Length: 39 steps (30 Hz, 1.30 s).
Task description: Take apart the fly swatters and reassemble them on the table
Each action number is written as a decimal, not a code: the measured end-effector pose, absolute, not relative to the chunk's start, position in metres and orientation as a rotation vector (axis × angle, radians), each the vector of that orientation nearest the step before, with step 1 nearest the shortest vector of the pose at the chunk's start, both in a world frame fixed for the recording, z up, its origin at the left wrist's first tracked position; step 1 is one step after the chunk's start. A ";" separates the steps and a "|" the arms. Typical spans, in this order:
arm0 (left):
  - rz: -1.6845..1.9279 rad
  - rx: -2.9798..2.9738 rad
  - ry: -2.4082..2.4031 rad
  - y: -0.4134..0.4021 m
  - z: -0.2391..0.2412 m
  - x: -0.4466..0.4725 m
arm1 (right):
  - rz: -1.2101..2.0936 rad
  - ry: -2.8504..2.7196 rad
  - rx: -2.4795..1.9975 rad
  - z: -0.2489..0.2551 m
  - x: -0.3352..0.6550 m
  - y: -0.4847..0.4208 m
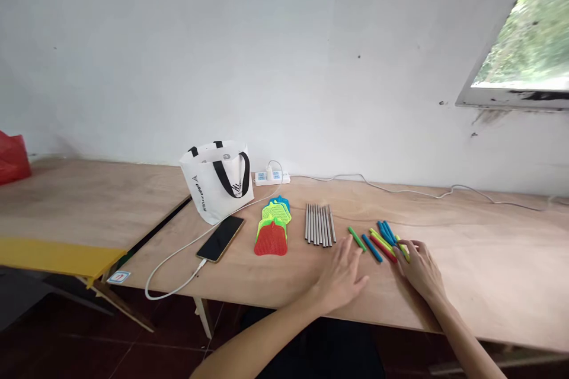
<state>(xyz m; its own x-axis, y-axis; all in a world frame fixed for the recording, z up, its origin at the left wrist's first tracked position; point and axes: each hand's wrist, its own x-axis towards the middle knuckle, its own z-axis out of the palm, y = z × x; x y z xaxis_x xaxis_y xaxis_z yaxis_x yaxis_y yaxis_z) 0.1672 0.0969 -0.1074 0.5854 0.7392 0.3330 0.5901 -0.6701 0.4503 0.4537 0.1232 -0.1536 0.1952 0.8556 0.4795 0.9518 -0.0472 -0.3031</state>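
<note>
My left hand (pixel 341 278) rests palm down on the wooden table, its fingers spread and holding nothing. Just beyond its fingertips lies a green tube (pixel 357 239), with a blue tube (pixel 372 248) to its right. My right hand (pixel 420 269) has thumb and fingers closed around a yellow tube (pixel 403 250) at the right of a loose group. That group includes a red tube (pixel 383 248) and blue tubes (pixel 386 232). Left of the tubes, several thin metal rods (pixel 320 226) lie side by side. Farther left are overlapping perforated fly swatter heads, the red one (pixel 271 240) in front.
A phone (pixel 221 238) with a white charging cable (pixel 173 291) lies at the left. Behind it stands a white tote bag (pixel 217 183). A power strip (pixel 262 179) sits against the wall. The table's front edge (pixel 489 342) is close to my forearms.
</note>
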 end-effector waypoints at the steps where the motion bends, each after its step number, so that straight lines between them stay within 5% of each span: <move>1: 0.719 2.540 1.077 0.105 -0.110 0.187 | -0.196 -1.687 -1.928 -0.154 0.453 0.125; 8: 0.617 2.501 1.136 0.152 -0.119 0.259 | 0.088 -1.514 -1.862 -0.165 0.470 0.139; 18: 0.636 2.555 1.243 0.165 -0.131 0.268 | -0.204 -1.638 -1.792 -0.147 0.436 0.182; 32: 0.791 2.585 1.203 0.191 -0.131 0.250 | 0.014 -1.715 -1.426 -0.149 0.440 0.171; 39: 0.786 2.593 1.208 0.184 -0.124 0.247 | -0.020 -1.475 -1.651 -0.151 0.456 0.165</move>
<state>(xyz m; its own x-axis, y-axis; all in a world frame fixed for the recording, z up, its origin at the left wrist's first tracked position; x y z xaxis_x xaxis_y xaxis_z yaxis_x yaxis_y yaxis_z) 0.2466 0.1843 -0.1244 0.5316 0.7527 0.3884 0.6603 -0.6555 0.3666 0.4562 0.1647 -0.1510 0.2900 0.7875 0.5439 0.8022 0.1099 -0.5868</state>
